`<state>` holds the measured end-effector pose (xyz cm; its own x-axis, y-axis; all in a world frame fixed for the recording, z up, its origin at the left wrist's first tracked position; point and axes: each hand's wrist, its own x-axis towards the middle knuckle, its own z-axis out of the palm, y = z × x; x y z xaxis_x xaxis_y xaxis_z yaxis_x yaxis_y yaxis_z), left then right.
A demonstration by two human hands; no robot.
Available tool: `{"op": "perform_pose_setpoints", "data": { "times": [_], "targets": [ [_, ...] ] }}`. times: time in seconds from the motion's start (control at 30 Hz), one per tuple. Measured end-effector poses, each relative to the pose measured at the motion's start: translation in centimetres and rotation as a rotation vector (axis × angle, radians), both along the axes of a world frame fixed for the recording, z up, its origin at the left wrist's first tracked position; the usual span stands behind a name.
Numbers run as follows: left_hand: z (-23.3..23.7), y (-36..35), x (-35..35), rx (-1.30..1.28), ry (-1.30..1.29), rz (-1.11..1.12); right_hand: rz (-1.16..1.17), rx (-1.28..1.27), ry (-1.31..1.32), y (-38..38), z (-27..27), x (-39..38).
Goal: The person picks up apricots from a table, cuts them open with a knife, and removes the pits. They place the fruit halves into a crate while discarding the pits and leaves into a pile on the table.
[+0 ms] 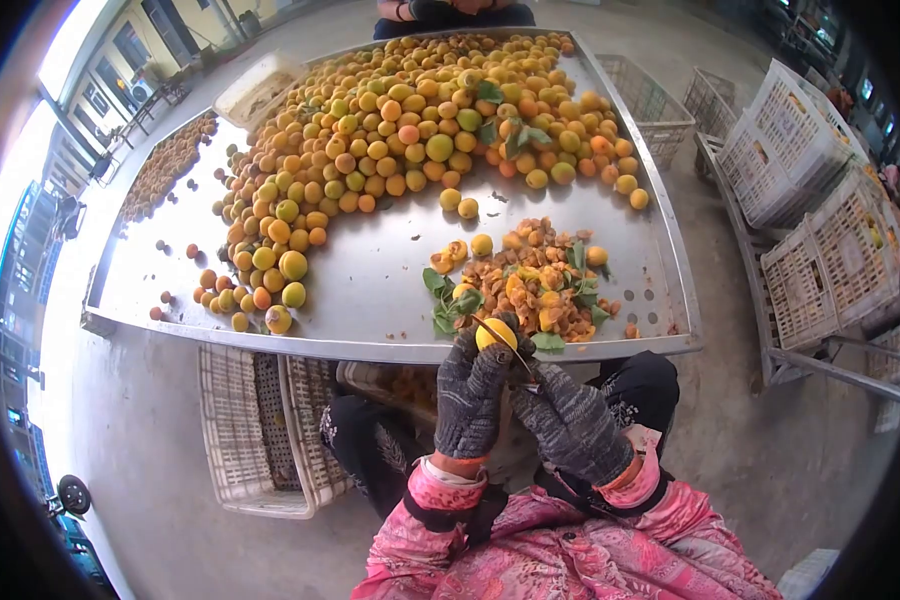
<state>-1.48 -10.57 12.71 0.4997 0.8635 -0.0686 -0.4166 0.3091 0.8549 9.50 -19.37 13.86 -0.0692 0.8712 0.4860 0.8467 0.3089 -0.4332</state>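
My left hand [469, 395], in a dark grey knit glove, is closed around a yellow apricot [496, 334] at the table's near edge. My right hand [576, 418], gloved alike, is closed on a small thin knife [521, 362]; its narrow dark blade lies across the apricot. Most of the handle is hidden by the fingers. Just beyond my hands, a heap of brownish-orange apricot scraps [530, 275] with green leaves lies on the metal table [370, 285]. A large pile of whole apricots [390, 130] covers the table's far part.
A white plastic crate [245, 440] stands on the floor at left, below the table. Stacked crates [785, 150] sit on a cart [770, 330] at right. A pale basket [258, 90] rests at the far left edge. Another person [455, 15] is across the table.
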Motion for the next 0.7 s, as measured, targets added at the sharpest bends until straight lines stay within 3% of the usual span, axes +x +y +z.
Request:
{"op": "perform_pose_setpoints", "data": {
  "times": [0.07,0.13,0.23,0.37,0.43,0.53,0.57,0.63,0.7],
  "targets": [
    [-0.1,0.0,0.0,0.026,-0.001,-0.002,-0.009,-0.029,-0.002,-0.1,-0.1,0.2],
    [-0.7,-0.1,-0.1,0.13,0.266,0.057,-0.05,-0.018,-0.024,-0.1,-0.5,0.4],
    [-0.4,-0.1,0.1,0.003,0.139,0.03,-0.079,-0.105,0.162,-0.1,-0.6,0.4],
    [-0.9,-0.9,0.5,0.019,0.143,0.036,-0.073,-0.073,0.275,0.3,-0.7,0.0],
    [-2.1,-0.9,0.8,0.315,0.372,0.13,-0.184,-0.169,0.537,0.6,-0.9,-0.3],
    [-2.1,-0.7,0.3,0.422,0.459,0.108,-0.132,-0.195,0.581,0.5,-0.9,0.1],
    [-1.6,-0.8,0.4,0.424,0.461,0.107,-0.132,-0.194,0.584,0.5,-1.1,0.1],
    [0.7,-0.7,0.6,0.039,0.206,0.014,-0.088,-0.129,0.412,0.4,-1.5,0.5],
    [0.8,-0.6,0.4,0.045,0.173,-0.011,0.018,-0.171,0.394,0.2,-1.4,1.8]
  ]
}}
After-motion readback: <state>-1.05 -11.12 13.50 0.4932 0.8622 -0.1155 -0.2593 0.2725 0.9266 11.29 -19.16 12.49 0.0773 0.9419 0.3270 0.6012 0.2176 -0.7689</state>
